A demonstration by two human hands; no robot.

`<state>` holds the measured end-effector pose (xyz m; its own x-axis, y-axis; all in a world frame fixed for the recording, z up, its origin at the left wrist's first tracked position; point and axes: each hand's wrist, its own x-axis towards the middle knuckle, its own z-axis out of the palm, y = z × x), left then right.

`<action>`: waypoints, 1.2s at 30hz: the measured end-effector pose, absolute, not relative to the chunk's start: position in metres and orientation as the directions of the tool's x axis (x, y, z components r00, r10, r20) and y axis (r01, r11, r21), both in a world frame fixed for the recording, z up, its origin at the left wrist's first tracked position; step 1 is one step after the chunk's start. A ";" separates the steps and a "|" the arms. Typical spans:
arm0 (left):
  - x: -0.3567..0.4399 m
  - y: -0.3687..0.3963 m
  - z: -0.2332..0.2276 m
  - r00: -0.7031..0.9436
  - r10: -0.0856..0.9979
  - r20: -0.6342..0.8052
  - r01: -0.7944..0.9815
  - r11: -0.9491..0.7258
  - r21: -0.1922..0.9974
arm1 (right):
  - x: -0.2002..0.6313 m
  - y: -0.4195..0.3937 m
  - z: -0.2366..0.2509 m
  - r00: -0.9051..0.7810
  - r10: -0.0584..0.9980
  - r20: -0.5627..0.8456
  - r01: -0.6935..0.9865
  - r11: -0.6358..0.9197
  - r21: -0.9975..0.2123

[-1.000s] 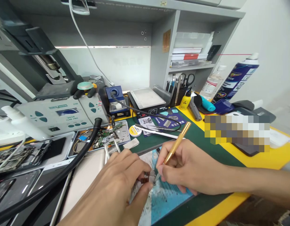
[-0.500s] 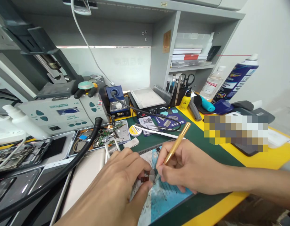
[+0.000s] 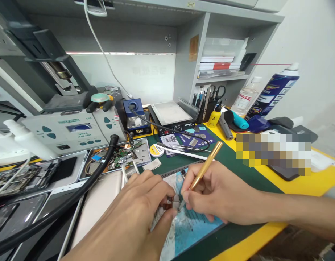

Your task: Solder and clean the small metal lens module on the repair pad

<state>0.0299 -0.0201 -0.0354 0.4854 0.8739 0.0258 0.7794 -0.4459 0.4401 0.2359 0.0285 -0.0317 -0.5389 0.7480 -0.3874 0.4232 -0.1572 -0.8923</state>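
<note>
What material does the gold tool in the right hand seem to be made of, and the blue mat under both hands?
The gold tool looks like metal, perhaps brass or gold-anodised: smooth, with a satin sheen along its straight handle. The blue mat looks like soft silicone or rubber, though that is uncertain: it is matte, lies flat on the green bench cover, and carries pale smears and stains.

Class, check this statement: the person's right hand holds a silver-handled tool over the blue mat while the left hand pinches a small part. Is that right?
Not quite. The head view shows the tool in the right hand has a gold handle, not silver. The rest stands: it is over the blue mat, and the left hand pinches a small part.
</note>
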 end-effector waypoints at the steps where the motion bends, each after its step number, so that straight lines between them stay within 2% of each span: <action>1: 0.030 -0.019 -0.035 0.484 0.875 0.026 0.780 -0.445 0.440 | 0.236 0.028 -0.032 -0.537 0.750 -0.387 0.423 -0.158 -0.893; 7: 0.029 -0.019 -0.037 0.496 0.867 0.046 0.773 -0.465 0.431 | 0.236 0.028 -0.031 -0.545 0.743 -0.389 0.424 -0.156 -0.892; 14: 0.027 -0.019 -0.046 0.495 0.858 0.138 0.742 -0.500 0.447 | 0.236 0.029 -0.033 -0.537 0.747 -0.392 0.425 -0.161 -0.891; 22: 0.029 -0.016 -0.039 0.481 0.875 0.054 0.757 -0.446 0.477 | 0.236 0.029 -0.034 -0.542 0.750 -0.379 0.419 -0.150 -0.895; 25: 0.028 -0.017 -0.040 0.465 0.884 0.050 0.753 -0.425 0.502 | 0.236 0.029 -0.034 -0.538 0.751 -0.382 0.424 -0.150 -0.893; 36: 0.028 -0.017 -0.041 0.469 0.882 0.049 0.762 -0.432 0.482 | 0.235 0.028 -0.032 -0.528 0.757 -0.385 0.423 -0.159 -0.892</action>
<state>0.0281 -0.0167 -0.0413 0.4689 0.8819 0.0492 0.7619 -0.4320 0.4825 0.2354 0.0279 -0.0324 -0.5279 0.7570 -0.3851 0.4229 -0.1588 -0.8921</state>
